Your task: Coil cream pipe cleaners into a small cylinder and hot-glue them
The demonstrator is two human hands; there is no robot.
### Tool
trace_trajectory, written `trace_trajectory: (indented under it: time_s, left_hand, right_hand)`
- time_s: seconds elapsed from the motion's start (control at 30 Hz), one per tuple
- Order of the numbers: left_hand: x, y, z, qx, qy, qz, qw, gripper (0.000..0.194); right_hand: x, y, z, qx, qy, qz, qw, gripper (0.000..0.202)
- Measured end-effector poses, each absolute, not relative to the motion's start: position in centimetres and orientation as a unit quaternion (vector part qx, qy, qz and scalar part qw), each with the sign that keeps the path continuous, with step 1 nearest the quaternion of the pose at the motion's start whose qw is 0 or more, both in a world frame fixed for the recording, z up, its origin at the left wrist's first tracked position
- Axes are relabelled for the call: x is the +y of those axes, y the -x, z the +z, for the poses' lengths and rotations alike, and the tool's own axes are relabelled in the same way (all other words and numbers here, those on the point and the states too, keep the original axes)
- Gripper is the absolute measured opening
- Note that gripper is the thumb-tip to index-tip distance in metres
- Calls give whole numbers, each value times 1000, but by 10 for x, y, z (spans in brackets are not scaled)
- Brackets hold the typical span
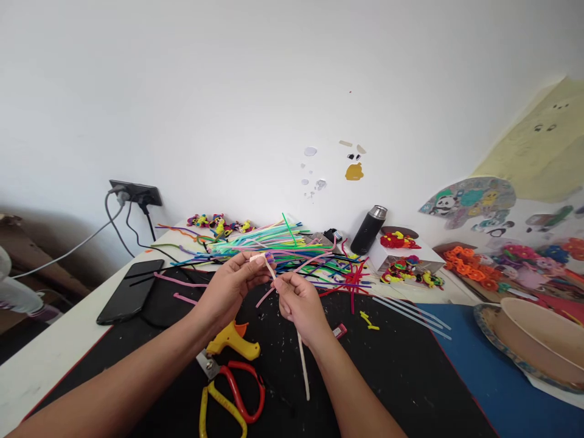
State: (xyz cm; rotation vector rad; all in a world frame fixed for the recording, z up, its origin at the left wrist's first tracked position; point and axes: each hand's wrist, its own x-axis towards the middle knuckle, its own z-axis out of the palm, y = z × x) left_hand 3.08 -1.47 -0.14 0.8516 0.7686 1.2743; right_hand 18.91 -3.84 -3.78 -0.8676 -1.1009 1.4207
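left fingers (250, 267): gripping pale stem (304, 371) | right fingers (285, 291): pinching it lower | scissors (229, 383): on mat (378, 377)

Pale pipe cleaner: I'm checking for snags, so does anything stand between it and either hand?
Nothing visible does: the left hand and right hand both pinch the pale pipe cleaner. The yellow glue gun and scissors lie on the black mat, not between.

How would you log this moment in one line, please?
left hand: pinching cream pipe cleaner | right hand: pinching it too | black mat: yellow glue gun, scissors | beyond: colourful pipe cleaner pile
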Motion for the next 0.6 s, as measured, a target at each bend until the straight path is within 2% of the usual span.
trace_trajectory:
  time_s: [0.6]
  left_hand:
    - [-12,-32,-12,389,-361,552,642,44]
  right_hand:
    - [-36,-190,-43,-449,379,606,537,43]
